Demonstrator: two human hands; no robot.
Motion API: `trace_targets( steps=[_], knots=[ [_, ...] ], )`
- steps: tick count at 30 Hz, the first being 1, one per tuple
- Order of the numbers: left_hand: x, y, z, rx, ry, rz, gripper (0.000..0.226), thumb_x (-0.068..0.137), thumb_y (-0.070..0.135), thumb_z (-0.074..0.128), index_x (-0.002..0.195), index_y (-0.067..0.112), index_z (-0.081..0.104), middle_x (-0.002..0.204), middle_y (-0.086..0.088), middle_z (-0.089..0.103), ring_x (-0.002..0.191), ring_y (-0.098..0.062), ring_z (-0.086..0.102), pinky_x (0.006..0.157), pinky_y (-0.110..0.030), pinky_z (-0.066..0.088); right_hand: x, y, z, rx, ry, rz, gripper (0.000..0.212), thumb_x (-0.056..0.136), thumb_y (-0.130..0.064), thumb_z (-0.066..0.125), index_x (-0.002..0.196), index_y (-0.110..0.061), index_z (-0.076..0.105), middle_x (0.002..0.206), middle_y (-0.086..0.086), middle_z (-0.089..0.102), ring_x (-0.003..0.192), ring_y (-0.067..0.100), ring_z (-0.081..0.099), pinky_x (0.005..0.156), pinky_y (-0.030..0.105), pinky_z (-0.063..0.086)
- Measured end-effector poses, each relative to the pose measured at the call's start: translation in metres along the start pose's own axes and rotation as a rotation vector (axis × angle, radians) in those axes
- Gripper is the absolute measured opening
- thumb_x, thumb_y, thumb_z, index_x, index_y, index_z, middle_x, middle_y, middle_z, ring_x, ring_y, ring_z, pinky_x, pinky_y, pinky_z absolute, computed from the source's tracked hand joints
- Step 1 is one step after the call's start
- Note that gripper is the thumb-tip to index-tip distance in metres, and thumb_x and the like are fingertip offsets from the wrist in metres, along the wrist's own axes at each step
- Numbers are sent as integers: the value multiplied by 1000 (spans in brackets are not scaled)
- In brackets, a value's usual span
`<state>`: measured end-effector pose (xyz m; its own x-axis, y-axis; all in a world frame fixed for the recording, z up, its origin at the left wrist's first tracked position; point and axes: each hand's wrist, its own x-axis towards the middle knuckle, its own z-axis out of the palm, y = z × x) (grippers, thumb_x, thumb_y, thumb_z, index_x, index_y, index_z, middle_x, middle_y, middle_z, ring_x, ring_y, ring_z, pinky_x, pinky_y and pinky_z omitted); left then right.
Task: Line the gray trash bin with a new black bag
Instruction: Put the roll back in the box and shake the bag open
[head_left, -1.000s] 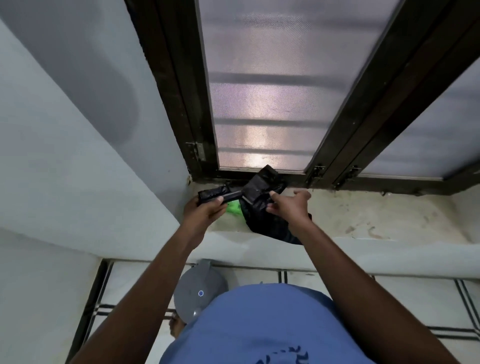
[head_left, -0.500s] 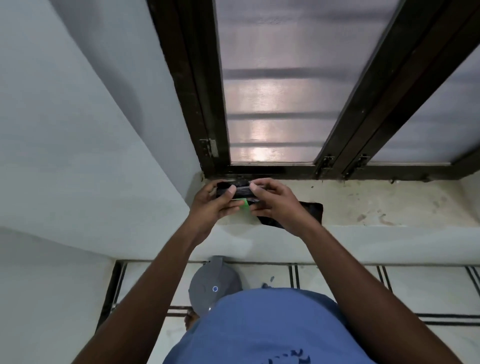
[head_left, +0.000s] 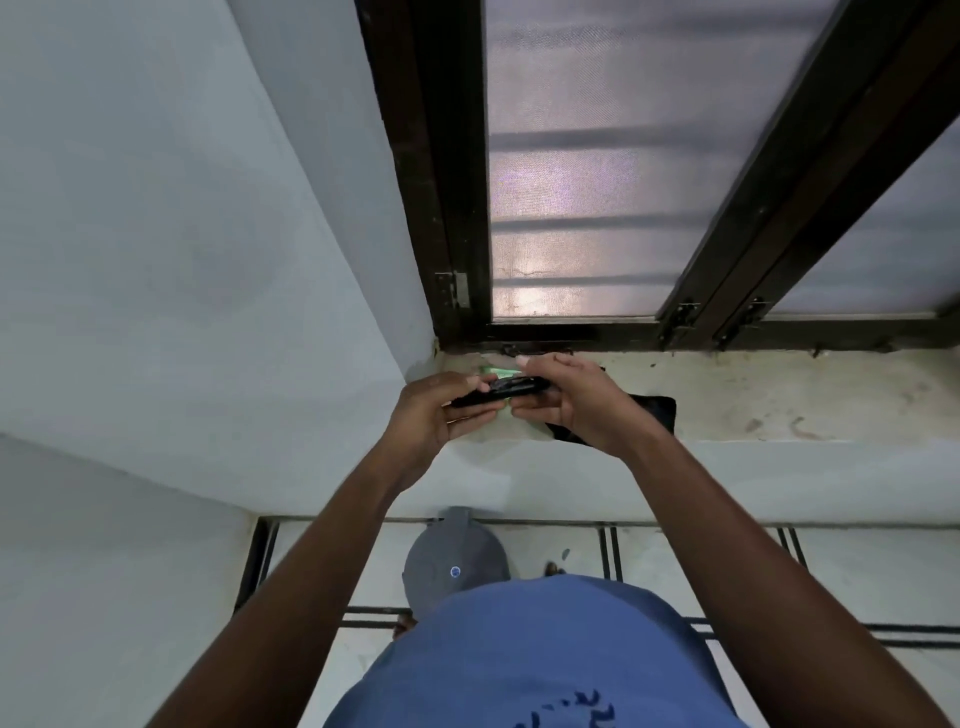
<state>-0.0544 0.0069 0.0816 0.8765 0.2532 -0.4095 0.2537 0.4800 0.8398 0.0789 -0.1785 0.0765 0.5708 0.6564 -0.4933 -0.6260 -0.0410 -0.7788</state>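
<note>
While my left hand (head_left: 439, 410) and right hand (head_left: 563, 397) pinch a folded black bag (head_left: 501, 389) between closed fingers over the windowsill (head_left: 779, 395), another black bag (head_left: 652, 410) lies there; the gray bin (head_left: 454, 561) stands below

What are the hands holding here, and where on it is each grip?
A folded black bag roll: left hand grips its left end, right hand its right end, above the window ledge.

Black bag roll (head_left: 496, 391) w/ green bit, gray bin lid (head_left: 454, 564), blue shirt (head_left: 540, 660), dark brown window frame (head_left: 431, 171).
</note>
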Motion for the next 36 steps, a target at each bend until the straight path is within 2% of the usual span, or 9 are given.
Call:
trace_targets(
  steps=[6,12,15,17,21,25,29,32,36],
  knots=[
    [-3,-5,-8,43,9,12,29,95,-17,60,121,-7,70,129,-28,75,118,-42,76,108,-49,59,-4,11,-6,81,61,-49,28,99,1,80,119,-7,63,117,26,79,95,36,83,86,38,70],
    [6,-2,-6,422,68,6,48,96,56,66,129,23,75,123,7,81,121,-12,72,104,-37,55,-15,10,-13,-94,84,-75,43,94,3,83,129,-7,60,125,24,81,106,43,83,88,41,71],
    [10,-3,1,707,-13,67,35,104,50,67,127,26,75,117,7,77,105,-9,71,80,-18,54,-15,4,-14,-172,24,-67,43,96,0,83,131,-8,59,124,23,82,111,43,82,91,43,70],
    [14,-8,0,801,-124,82,27,106,40,67,124,22,76,113,-3,77,93,-12,70,73,-19,54,-12,0,-14,-223,-5,-63,43,97,-5,84,133,-8,60,122,22,82,110,41,83,92,43,70],
    [10,-13,-8,725,6,50,23,109,37,64,116,20,76,109,-13,76,75,-10,59,59,-14,46,7,-5,-16,-436,98,-85,44,101,-37,83,135,-11,69,124,14,81,116,37,79,99,48,68],
    [3,-28,-25,616,174,-21,30,108,40,64,104,13,77,89,-14,69,69,-14,56,64,-27,47,55,5,-18,-986,195,-215,45,100,-50,80,134,-22,70,126,-3,75,118,21,74,98,42,64],
    [-6,-37,-27,434,268,-31,31,110,34,63,111,6,76,92,3,75,64,-9,58,56,-22,47,93,16,-1,-1611,123,-247,77,91,-59,82,156,-27,56,148,2,66,139,30,52,112,51,46],
    [-10,-40,-26,332,302,-42,32,110,34,62,113,6,76,93,6,76,68,-11,58,59,-24,48,111,22,9,-1914,63,-294,80,90,-54,83,157,-21,53,144,5,67,132,31,48,107,50,38],
    [-13,-38,-26,256,331,-28,31,110,35,63,114,8,77,99,3,78,72,-14,59,65,-30,48,121,19,11,-1869,51,-340,53,98,-37,76,146,-19,61,136,6,70,127,30,51,101,48,39]
  ],
)
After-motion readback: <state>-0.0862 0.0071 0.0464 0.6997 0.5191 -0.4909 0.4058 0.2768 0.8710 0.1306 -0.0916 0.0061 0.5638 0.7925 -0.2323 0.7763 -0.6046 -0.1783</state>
